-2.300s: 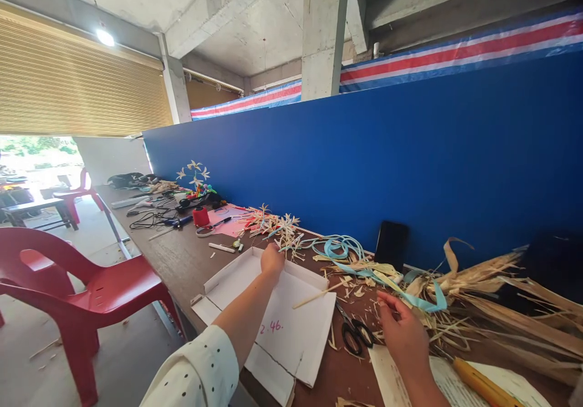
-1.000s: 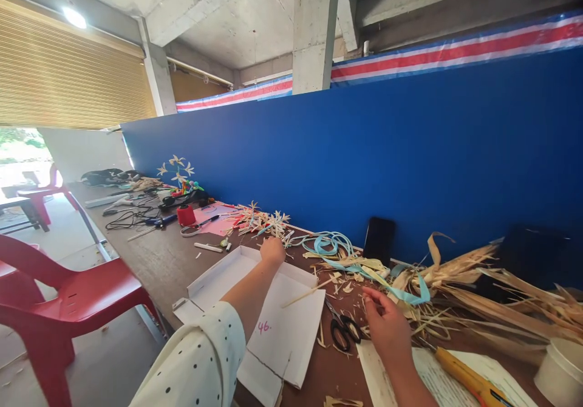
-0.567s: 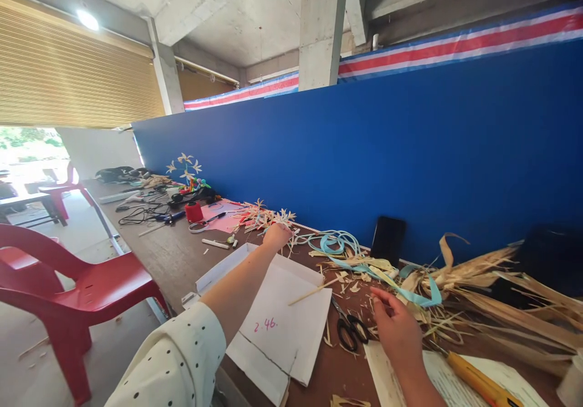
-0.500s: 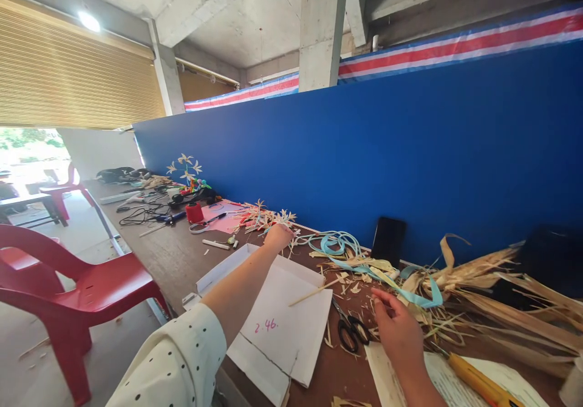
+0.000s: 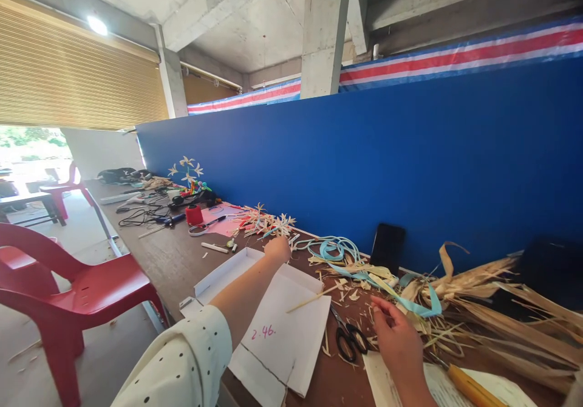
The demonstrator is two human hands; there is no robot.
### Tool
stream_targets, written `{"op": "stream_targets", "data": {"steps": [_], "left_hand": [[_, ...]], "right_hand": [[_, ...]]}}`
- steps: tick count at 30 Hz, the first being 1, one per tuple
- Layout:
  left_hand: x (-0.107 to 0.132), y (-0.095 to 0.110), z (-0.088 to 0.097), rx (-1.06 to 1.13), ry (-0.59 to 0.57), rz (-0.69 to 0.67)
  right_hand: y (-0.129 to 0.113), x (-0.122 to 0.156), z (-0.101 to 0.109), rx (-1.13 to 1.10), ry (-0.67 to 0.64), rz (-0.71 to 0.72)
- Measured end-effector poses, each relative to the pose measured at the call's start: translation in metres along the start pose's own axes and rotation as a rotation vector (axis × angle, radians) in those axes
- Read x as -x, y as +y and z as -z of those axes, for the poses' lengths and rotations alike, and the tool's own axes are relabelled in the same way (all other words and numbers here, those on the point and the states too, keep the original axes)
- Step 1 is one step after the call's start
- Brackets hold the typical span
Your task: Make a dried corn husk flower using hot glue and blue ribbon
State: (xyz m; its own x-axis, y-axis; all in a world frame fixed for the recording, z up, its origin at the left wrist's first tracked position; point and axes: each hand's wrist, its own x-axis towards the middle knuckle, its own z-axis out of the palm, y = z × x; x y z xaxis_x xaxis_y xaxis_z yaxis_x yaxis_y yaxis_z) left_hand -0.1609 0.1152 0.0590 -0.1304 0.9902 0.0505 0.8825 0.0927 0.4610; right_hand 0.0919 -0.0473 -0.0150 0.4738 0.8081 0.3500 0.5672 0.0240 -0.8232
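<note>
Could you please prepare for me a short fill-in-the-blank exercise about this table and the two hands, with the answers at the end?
1. While the left hand is near pale flowers, the white cardboard shows the number ____.
2. The scissors beside the right hand have handles coloured ____.
3. The dotted sleeve covers part of the ____ arm.
4. The nearest chair is coloured ____.

Missing words: 2.46; black; left; red.

Left hand [image 5: 277, 250] is by flowers [image 5: 283, 223], right hand [image 5: 399, 341] by scissors [image 5: 348, 330].
</note>
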Motion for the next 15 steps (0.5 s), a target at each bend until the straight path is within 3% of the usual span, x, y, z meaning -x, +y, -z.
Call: {"op": "stream_targets", "data": {"steps": [7,15], "left_hand": [[0.000,-0.003,-0.024,-0.205,-0.016,-0.013],[0.001,-0.006,-0.028,-0.274,0.010,-0.013]], "right_hand": [[0.003,-0.001,-0.003,-0.003,-0.023,-0.026],[0.009,-0.002,-0.007,-0.016,-0.011,-0.017]]}}
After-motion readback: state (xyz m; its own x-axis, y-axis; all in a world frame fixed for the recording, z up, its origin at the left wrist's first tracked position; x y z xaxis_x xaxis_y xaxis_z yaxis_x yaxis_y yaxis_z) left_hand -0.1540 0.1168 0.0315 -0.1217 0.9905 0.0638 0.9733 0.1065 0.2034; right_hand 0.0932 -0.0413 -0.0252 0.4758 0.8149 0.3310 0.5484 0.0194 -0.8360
